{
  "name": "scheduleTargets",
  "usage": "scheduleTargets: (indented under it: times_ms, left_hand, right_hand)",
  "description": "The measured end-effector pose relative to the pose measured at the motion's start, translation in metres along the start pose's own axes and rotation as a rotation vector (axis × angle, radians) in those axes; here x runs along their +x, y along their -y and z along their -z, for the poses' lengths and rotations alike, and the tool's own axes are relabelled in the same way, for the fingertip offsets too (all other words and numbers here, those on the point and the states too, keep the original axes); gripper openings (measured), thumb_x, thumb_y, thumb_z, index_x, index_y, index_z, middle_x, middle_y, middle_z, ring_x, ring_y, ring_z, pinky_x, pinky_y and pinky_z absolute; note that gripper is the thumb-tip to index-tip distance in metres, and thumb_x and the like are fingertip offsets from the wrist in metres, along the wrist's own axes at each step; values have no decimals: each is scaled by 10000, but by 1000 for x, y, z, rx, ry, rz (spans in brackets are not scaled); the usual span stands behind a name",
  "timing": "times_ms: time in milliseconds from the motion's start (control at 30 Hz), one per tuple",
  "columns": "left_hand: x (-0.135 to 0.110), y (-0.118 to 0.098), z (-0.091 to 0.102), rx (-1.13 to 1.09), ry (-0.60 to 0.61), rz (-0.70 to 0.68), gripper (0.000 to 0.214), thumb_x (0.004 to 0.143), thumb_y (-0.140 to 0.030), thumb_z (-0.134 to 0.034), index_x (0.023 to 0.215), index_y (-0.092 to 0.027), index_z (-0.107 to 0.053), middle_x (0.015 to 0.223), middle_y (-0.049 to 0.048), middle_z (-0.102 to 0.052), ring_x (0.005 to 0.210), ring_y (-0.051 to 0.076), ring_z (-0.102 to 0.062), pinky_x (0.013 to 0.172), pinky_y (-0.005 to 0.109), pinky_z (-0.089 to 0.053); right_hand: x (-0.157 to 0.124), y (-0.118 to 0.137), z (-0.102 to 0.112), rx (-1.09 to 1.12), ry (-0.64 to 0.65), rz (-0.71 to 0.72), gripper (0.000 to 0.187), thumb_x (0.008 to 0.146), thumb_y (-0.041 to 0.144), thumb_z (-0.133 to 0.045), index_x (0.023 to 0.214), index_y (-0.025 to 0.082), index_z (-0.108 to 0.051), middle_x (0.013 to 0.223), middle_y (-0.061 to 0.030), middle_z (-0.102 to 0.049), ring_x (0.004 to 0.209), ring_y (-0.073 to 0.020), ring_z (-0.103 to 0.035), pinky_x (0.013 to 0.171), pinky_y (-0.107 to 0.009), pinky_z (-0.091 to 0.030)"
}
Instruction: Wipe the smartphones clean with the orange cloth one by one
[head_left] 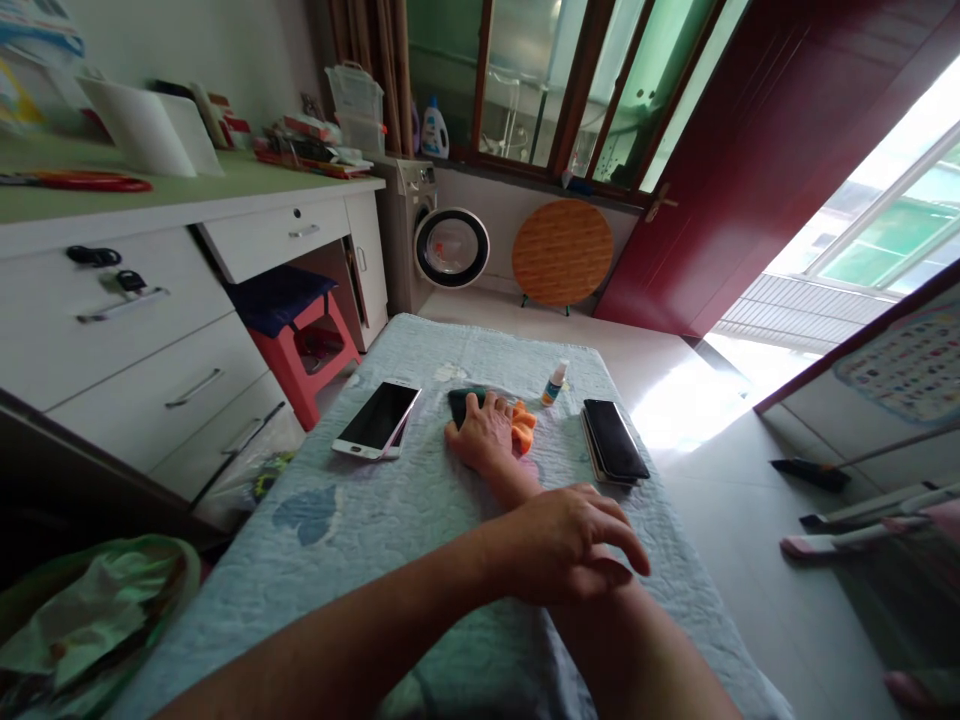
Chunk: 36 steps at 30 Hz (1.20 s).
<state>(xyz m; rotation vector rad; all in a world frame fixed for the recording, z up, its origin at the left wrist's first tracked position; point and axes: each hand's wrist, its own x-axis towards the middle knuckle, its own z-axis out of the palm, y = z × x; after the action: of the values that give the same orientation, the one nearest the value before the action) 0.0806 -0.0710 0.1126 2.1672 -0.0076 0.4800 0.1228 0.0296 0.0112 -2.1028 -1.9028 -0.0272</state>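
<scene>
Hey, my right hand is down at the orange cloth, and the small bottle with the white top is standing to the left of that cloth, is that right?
Not quite: the small bottle stands to the right of the orange cloth, as the head view shows. Your right hand is indeed at the cloth.

Free worktop is lying ahead of the right fingers; orange cloth and spray bottle are obstructing rightward, white phone leftward; left hand is barring the near side.
</scene>
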Motion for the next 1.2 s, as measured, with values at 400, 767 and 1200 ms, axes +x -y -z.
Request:
scheduleTargets:
  times_ms: [400,767,1200]
  left_hand:
    - [53,30,-44,-559,543,-136,233,841,-336,-594,907,-130,-683,871,-2,-650,950,168,-631,838,214,-455]
    - [80,25,-63,-491,739,-51,224,733,-332,-710,846,-145,-662,751,-34,-640,793,157,-652,704,211,-481]
    - [67,27,-65,-597,680,50,357,711,-467,-688,877,-153,-661,787,-24,-606,819,162,-607,689,223,-456]
  right_hand:
    - [4,-1,-5,19,-21,27,437,778,430,-564,1132,173,-556,1162,-148,-496,1083,-314,-412,928,-438,-336]
    - [4,1,-4,42,0,-11,432,781,440,-561,1132,187,-562,1201,-149,-489,1088,-315,-413,930,-454,-323]
    - [3,1,-2,60,1,-13,426,790,448,-544,1126,186,-554,1175,-150,-493,1090,-317,-417,932,-450,-324]
